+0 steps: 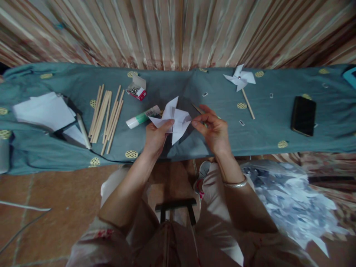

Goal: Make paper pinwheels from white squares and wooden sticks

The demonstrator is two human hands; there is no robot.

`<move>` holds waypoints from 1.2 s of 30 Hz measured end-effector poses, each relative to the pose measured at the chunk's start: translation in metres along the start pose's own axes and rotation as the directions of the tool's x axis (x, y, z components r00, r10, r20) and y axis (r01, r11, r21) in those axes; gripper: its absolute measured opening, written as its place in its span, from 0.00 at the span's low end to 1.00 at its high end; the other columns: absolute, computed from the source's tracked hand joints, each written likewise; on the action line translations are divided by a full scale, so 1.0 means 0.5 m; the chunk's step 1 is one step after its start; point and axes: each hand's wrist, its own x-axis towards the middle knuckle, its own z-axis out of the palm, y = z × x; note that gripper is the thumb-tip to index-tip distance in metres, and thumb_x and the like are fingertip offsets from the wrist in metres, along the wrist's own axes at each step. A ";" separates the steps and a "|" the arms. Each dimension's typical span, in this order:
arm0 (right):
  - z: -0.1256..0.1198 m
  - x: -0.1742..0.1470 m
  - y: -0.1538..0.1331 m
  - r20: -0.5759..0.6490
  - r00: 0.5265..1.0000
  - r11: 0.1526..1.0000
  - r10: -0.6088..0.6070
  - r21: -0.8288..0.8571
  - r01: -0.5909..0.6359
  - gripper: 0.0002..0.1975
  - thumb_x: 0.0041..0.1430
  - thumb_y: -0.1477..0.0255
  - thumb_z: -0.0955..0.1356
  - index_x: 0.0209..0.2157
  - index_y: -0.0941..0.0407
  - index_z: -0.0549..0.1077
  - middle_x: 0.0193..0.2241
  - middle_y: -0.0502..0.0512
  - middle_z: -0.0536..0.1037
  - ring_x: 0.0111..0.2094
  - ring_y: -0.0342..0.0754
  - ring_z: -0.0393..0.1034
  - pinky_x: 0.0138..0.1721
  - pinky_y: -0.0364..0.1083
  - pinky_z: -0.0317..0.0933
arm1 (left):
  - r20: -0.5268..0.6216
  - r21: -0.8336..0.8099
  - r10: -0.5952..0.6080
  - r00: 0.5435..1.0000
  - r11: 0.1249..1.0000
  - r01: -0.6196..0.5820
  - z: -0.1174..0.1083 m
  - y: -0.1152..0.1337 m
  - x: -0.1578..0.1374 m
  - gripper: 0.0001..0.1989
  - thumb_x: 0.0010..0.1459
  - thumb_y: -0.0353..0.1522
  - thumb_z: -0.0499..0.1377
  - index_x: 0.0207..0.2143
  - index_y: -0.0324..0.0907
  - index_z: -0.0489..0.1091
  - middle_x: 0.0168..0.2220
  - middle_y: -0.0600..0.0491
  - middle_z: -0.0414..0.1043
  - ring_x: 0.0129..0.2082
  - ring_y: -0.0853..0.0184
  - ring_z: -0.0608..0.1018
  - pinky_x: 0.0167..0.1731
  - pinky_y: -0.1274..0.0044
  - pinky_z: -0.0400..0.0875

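A white paper pinwheel (182, 118) is gripped in my left hand (157, 139), whose thumb presses on its middle. At the pinwheel's right-hand tip, the thumb and forefinger of my right hand (215, 131) are pinched together. A thin pointed blade (197, 108), perhaps of scissors, shows beside the right fingers; I cannot tell whether it is held or lies beneath them. Left of the pinwheel lies a green and white glue stick (143, 116). Behind that, a small red and white box (137, 89) stands open with little metal pieces inside.
Several wooden sticks (107, 116) lie left of a pen-like tool (83, 130) with a cord and white paper sheets (44, 111). A pinwheel on a stick (239, 78) and a dark phone (303, 115) lie rightward. A bag of white paper pieces (294, 200) sits below the cloth-covered table (267, 137).
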 end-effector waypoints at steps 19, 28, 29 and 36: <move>-0.028 0.000 -0.015 0.244 0.968 0.992 0.060 0.094 -0.085 0.03 0.48 0.71 0.75 0.27 0.51 0.79 0.54 0.53 0.75 0.60 0.54 0.65 0.64 0.57 0.51 | -0.033 -0.020 0.017 0.999 1.000 -0.017 -0.011 0.019 0.016 0.13 0.36 0.32 0.71 0.26 0.41 0.74 0.28 0.51 0.79 0.31 0.62 0.81 0.32 0.72 0.78; -0.012 -0.001 0.002 0.149 0.988 1.000 0.028 -0.008 -0.028 0.08 0.51 0.64 0.75 0.32 0.52 0.78 0.48 0.56 0.78 0.56 0.54 0.69 0.55 0.55 0.64 | -0.053 0.023 0.029 0.998 0.999 -0.028 -0.007 0.012 0.010 0.14 0.37 0.34 0.71 0.28 0.41 0.74 0.29 0.51 0.79 0.34 0.60 0.81 0.35 0.71 0.76; -0.007 -0.001 0.002 0.127 0.992 1.000 0.008 -0.021 -0.006 0.08 0.52 0.64 0.74 0.32 0.52 0.78 0.48 0.56 0.78 0.56 0.54 0.69 0.55 0.55 0.64 | -0.053 0.027 0.035 0.998 0.999 -0.033 -0.005 0.011 0.009 0.14 0.37 0.34 0.71 0.28 0.41 0.74 0.29 0.51 0.79 0.34 0.60 0.81 0.35 0.71 0.76; 0.007 -0.012 -0.008 0.080 0.993 0.966 -0.091 -0.237 0.108 0.05 0.55 0.66 0.72 0.32 0.52 0.77 0.49 0.56 0.77 0.54 0.53 0.70 0.57 0.56 0.61 | -0.060 0.063 0.177 0.982 0.983 -0.173 0.008 0.003 0.018 0.11 0.41 0.33 0.70 0.29 0.39 0.75 0.28 0.53 0.78 0.30 0.66 0.79 0.36 0.74 0.74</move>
